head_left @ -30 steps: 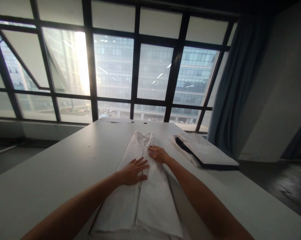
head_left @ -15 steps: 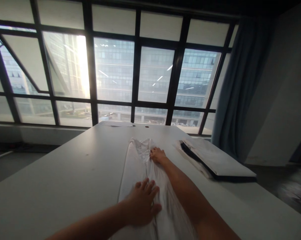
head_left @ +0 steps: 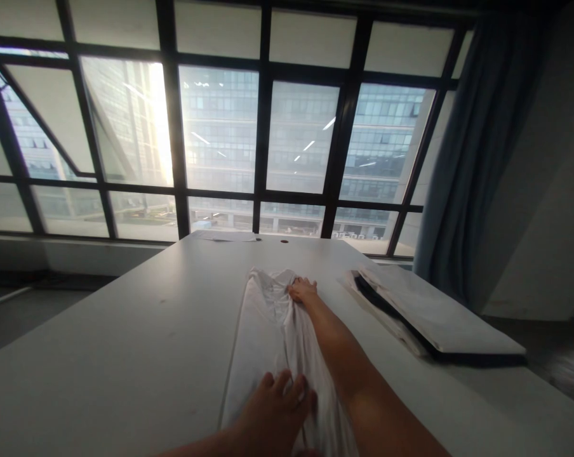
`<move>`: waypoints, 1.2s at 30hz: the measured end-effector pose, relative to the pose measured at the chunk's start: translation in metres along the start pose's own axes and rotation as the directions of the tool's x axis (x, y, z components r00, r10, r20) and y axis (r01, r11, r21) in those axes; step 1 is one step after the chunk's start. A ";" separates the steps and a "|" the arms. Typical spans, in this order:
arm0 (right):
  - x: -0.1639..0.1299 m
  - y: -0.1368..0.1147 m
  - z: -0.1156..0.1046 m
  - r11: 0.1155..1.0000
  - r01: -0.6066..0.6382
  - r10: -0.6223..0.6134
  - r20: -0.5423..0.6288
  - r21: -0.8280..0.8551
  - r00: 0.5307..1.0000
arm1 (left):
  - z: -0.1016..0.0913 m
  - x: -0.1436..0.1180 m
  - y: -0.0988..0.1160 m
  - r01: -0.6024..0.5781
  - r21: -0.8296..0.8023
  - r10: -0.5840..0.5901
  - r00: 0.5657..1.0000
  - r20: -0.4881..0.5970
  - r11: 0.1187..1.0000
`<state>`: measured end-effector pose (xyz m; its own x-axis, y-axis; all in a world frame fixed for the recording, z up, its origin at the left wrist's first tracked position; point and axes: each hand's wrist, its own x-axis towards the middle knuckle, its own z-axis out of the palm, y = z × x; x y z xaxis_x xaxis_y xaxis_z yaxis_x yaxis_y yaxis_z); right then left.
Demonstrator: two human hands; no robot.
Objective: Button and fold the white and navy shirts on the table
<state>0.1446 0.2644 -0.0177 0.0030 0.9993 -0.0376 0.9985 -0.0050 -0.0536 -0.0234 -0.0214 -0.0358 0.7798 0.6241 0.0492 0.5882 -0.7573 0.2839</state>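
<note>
A long, narrow, folded white garment (head_left: 256,330) lies lengthwise on the white table (head_left: 139,330). Its far end is bunched and wrinkled, and creases run down its right side. My left hand (head_left: 280,409) rests palm down over the near part of the garment, fingers spread; the bottom of the picture cuts off part of it. Farther away, my right hand (head_left: 303,291) touches the garment's far right corner with fingers extended and somewhat apart. My right forearm passes over the garment's right side and hides some of it.
Folded white cloths with a dark layer between them (head_left: 439,317) lie on the table to the right. A flat white sheet (head_left: 225,236) is at the far edge, near a small dark round spot (head_left: 284,241). Windows and a blue curtain (head_left: 463,171) stand beyond.
My left hand has slid nearer along the garment, toward the bottom of the picture. My right hand stays at the far corner, its fingers a little more spread. The view has shifted slightly.
</note>
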 end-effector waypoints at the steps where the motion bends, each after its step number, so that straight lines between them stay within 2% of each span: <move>1: 0.007 -0.002 0.000 1.000 -0.027 0.027 -0.003 0.006 1.000 | 0.003 0.002 -0.003 -0.009 0.002 0.009 1.000 -0.007 1.000; 3: 0.018 -0.006 0.002 0.996 -0.089 0.089 -0.027 0.008 0.996 | 0.007 0.004 -0.005 -0.018 0.005 0.018 1.000 -0.019 1.000; 5: 0.026 -0.010 0.003 0.988 -0.155 0.155 -0.058 0.007 0.986 | 0.001 0.004 -0.006 -0.034 0.000 0.034 0.999 -0.025 0.999; 8: 0.028 -0.014 0.003 0.980 -0.196 0.197 -0.140 0.022 0.970 | -0.027 0.009 -0.019 -0.077 -0.095 0.070 0.994 -0.082 0.992; 10: 0.021 -0.014 0.000 0.986 -0.162 0.167 -0.197 0.042 0.966 | -0.051 0.019 -0.047 -0.048 -0.179 0.014 0.982 -0.186 0.983; 12: 0.008 -0.011 -0.005 0.994 -0.086 0.098 -0.213 0.067 0.972 | -0.072 0.037 -0.089 0.093 -0.140 -0.138 0.926 -0.351 0.986; 13: -0.001 -0.009 -0.007 0.996 -0.040 0.054 -0.199 0.074 0.979 | -0.079 0.048 -0.113 0.180 -0.116 -0.211 0.899 -0.384 0.977; 15: -0.021 -0.004 -0.009 0.995 0.053 -0.042 -0.141 0.081 0.989 | -0.086 0.071 -0.159 0.349 -0.054 -0.342 0.857 -0.385 0.936; 17: -0.041 -0.001 -0.007 0.987 0.126 -0.122 -0.046 0.096 0.991 | -0.084 0.093 -0.194 0.421 0.013 -0.397 0.864 -0.311 0.907; 20: -0.063 -0.001 0.004 0.979 0.151 -0.163 0.081 0.134 0.983 | -0.073 0.116 -0.221 0.472 0.086 -0.458 0.877 -0.143 0.877; 22: -0.068 -0.003 0.012 0.983 0.123 -0.136 0.087 0.137 0.987 | -0.068 0.125 -0.227 0.484 0.119 -0.475 0.874 -0.100 0.867; 26: -0.056 -0.008 0.015 0.986 0.116 -0.120 0.027 0.123 0.992 | -0.073 0.136 -0.221 0.504 0.205 -0.480 0.863 -0.157 0.839; 28: -0.048 -0.009 0.014 0.986 0.119 -0.121 0.014 0.114 0.992 | -0.078 0.137 -0.209 0.512 0.260 -0.471 0.858 -0.206 0.819; 30: -0.041 -0.010 0.013 0.989 0.104 -0.101 -0.029 0.109 0.994 | -0.077 0.134 -0.192 0.495 0.281 -0.450 0.868 -0.212 0.822; 33: -0.039 -0.011 0.012 0.992 0.072 -0.057 -0.150 0.101 0.987 | -0.062 0.123 -0.164 0.461 0.234 -0.442 0.887 -0.132 0.856; 36: -0.046 -0.014 0.009 0.996 0.028 -0.004 -0.281 0.082 0.960 | -0.044 0.112 -0.147 0.463 0.192 -0.444 0.886 -0.132 0.865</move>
<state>0.1297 0.2180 -0.0240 0.0137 0.9697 0.2441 0.9905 0.0202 -0.1358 -0.0322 0.1685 -0.0304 0.4011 0.9150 0.0442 0.9111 -0.4035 0.0845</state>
